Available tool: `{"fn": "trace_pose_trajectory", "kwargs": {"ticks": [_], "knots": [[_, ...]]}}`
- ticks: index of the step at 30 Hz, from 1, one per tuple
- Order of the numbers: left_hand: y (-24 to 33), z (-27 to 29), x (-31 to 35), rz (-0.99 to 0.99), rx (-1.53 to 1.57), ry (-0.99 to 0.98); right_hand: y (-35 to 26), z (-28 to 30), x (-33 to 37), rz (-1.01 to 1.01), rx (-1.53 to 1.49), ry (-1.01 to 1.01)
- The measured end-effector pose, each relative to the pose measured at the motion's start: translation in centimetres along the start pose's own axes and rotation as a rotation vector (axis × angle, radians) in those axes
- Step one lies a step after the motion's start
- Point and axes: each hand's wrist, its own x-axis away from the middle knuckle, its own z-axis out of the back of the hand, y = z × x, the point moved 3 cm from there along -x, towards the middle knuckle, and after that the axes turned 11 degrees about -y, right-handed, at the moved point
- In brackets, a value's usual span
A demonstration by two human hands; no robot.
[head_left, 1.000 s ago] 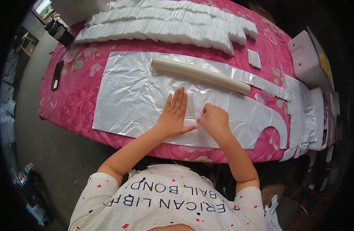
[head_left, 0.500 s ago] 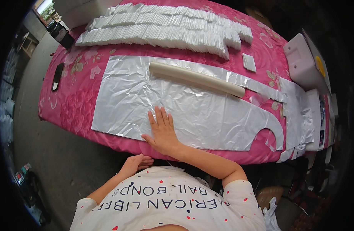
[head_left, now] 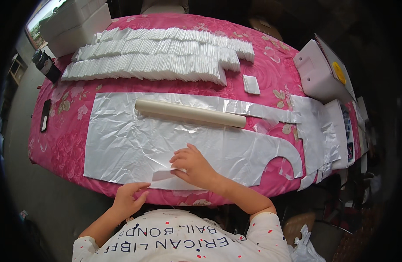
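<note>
A silvery-white plastic sheet, shaped like an apron or bag with a curved cutout at its right end, lies creased in front of me. My right hand is over its near edge, thumb and fingers closed on a small raised flap of the sheet. Just left of that flap, my left hand has its index finger stretched to the near edge and its thumb apart; it holds nothing. A pale cardboard-like tube rests across the sheet's far part.
Rows of folded white packets stand at the back, with one loose packet nearby. A black phone and dark bottle are at left. White foam boxes and more sheeting sit right. Pink floral cloth covers the table.
My right hand was lying flat on the sheet; now it grips a lifted flap at the near edge. My left hand has come up from below the table edge to the sheet. The view shifted.
</note>
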Motion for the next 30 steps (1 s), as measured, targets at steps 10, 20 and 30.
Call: {"fn": "trace_pose_trajectory", "kwargs": {"ticks": [10,20,30], "knots": [[0.2,-1.5,-1.6,0.043,0.04,-0.172,27.2,20.8,3.8,-0.716,0.035,0.834],[-0.1,-0.7,-2.8,-0.017,0.003,-0.154,18.0,14.8,1.0,-0.337,0.32,0.501],[3.6,-3.9,-9.5,-0.394,-0.307,-0.015,3.4,2.5,8.6,-0.337,0.017,0.03]]}}
